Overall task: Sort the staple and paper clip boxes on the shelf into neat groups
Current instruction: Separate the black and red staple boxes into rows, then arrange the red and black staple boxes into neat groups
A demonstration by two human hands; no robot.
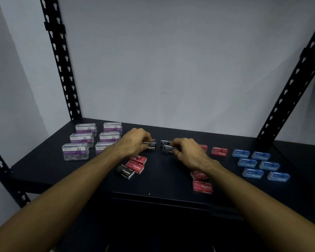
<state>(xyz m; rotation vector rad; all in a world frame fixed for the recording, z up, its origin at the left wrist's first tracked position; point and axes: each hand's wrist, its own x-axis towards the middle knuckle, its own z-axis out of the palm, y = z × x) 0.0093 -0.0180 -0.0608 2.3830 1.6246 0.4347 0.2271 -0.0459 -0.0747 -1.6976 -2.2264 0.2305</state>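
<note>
On the dark shelf point(158, 180), my left hand point(135, 142) pinches a black staple box point(151, 146) at the middle. My right hand point(187, 151) pinches another black staple box point(168, 149), with one more black box point(165, 142) just behind it. A black box point(125, 171) and red staple boxes point(137, 163) lie in front of my left hand. More red boxes point(202, 186) sit under and in front of my right wrist, and one red box point(219, 151) lies to the right. Clear paper clip boxes point(75, 151) stand grouped at the left. Blue staple boxes point(258, 165) are grouped at the right.
Black perforated shelf uprights rise at the back left point(62, 70) and the back right point(289, 91). A pale wall point(171, 60) closes the back. The shelf's front edge point(153, 195) runs just below the boxes.
</note>
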